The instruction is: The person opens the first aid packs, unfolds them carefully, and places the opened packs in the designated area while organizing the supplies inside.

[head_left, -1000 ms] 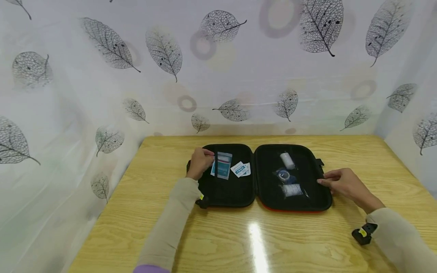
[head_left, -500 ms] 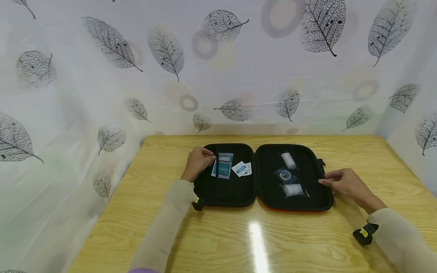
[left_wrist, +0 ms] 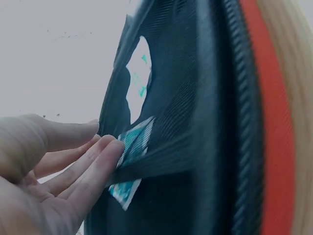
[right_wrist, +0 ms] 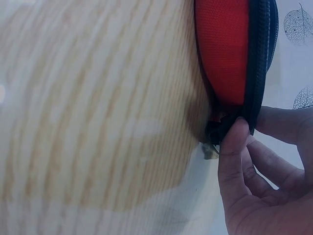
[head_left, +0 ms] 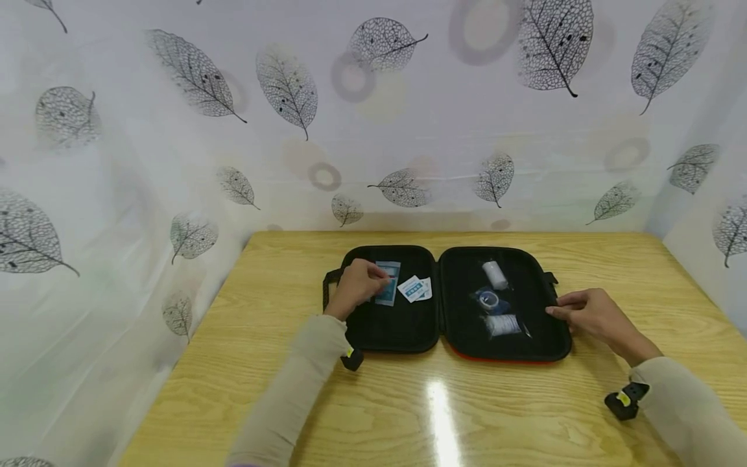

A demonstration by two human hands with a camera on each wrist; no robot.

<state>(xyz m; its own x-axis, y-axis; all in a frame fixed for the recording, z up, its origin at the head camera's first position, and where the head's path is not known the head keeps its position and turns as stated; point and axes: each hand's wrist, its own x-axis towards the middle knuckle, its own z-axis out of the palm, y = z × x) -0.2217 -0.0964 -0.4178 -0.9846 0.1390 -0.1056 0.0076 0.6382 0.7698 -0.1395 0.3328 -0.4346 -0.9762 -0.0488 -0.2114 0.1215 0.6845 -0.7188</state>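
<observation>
A zippered first-aid case (head_left: 403,334), black inside and red outside, lies unfolded flat on the table. My left hand (head_left: 357,285) is over its left half, fingertips at a teal-and-white packet (head_left: 388,295). In the left wrist view, an elastic strap (left_wrist: 161,164) crosses that packet (left_wrist: 129,193) beside my fingers (left_wrist: 100,164); nothing visible is pinched between them. Two small white sachets (head_left: 414,289) lie to the right. My right hand (head_left: 592,318) pinches the case's right rim, thumb and finger on either side of the zipper edge (right_wrist: 257,73).
The right half holds a white roll (head_left: 495,275), a blue wrapped roll (head_left: 489,299) and a wrapped white bandage (head_left: 502,325). A handle (head_left: 328,285) sticks out at the left. Behind the wooden table (head_left: 397,415) hangs a leaf-print curtain (head_left: 432,117).
My left hand has moved right, from the strap at the case's left side to over the teal packet, now partly covering it. The right hand stays on the rim.
</observation>
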